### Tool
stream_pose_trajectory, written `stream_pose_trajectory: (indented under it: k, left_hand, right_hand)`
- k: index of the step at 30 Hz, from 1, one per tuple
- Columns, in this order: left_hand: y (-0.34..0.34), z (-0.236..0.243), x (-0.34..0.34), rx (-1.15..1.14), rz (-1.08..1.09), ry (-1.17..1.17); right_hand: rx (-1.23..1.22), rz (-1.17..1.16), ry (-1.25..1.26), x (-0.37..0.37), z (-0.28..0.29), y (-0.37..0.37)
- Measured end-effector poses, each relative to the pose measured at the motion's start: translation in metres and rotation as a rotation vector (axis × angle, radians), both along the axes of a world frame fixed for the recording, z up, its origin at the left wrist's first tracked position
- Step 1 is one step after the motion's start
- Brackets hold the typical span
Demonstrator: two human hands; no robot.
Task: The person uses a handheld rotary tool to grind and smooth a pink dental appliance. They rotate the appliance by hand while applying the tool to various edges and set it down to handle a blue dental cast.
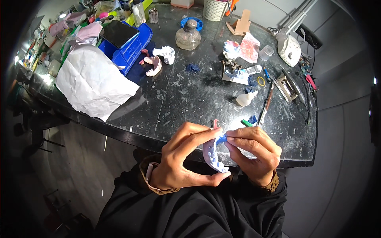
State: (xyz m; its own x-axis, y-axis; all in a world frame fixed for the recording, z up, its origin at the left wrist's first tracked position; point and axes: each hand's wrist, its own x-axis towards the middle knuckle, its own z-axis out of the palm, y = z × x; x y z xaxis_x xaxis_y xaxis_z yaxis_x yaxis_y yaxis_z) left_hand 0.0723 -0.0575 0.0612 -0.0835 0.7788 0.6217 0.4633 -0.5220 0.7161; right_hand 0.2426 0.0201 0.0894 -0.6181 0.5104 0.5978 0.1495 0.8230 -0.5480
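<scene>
My left hand point(180, 158) grips a pale arch-shaped dental cast point(210, 157) between fingertips and thumb, upright above the desk's front edge. My right hand point(254, 154) has its fingertips closed on a small blue piece point(221, 138) at the upper end of the cast; the exact contact is partly hidden by the fingers. Just behind the hands on the dark desk point(147, 115) lie a pink piece point(215, 123), a green-capped item point(246, 123) and dark blue scraps point(253, 119).
A white paper point(91, 83) and blue tray point(131, 55) lie left. A glass burner point(187, 39), more casts point(164, 53), a pink-stained sheet point(249, 45) and white bulb point(244, 100) stand behind. Brushes point(268, 99), metal tools point(286, 87) and a white device point(289, 50) are right.
</scene>
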Motion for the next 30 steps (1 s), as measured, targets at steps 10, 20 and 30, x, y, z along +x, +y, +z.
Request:
stream_pose_trajectory:
  k: [10,20,30]
  left_hand:
    - [-0.008,0.005,0.0,-0.058,-0.005,-0.024]
    - [-0.003,-0.006,0.001,-0.018,0.094,0.068]
    - [-0.002,-0.012,-0.009,-0.031,0.098,0.047]
  right_hand:
    - [-0.073,-0.044,-0.03,-0.008,-0.002,0.003]
    - [-0.032,-0.077,-0.143,-0.013,0.0,0.006]
    - [-0.116,-0.016,-0.135,-0.02,-0.006,0.014]
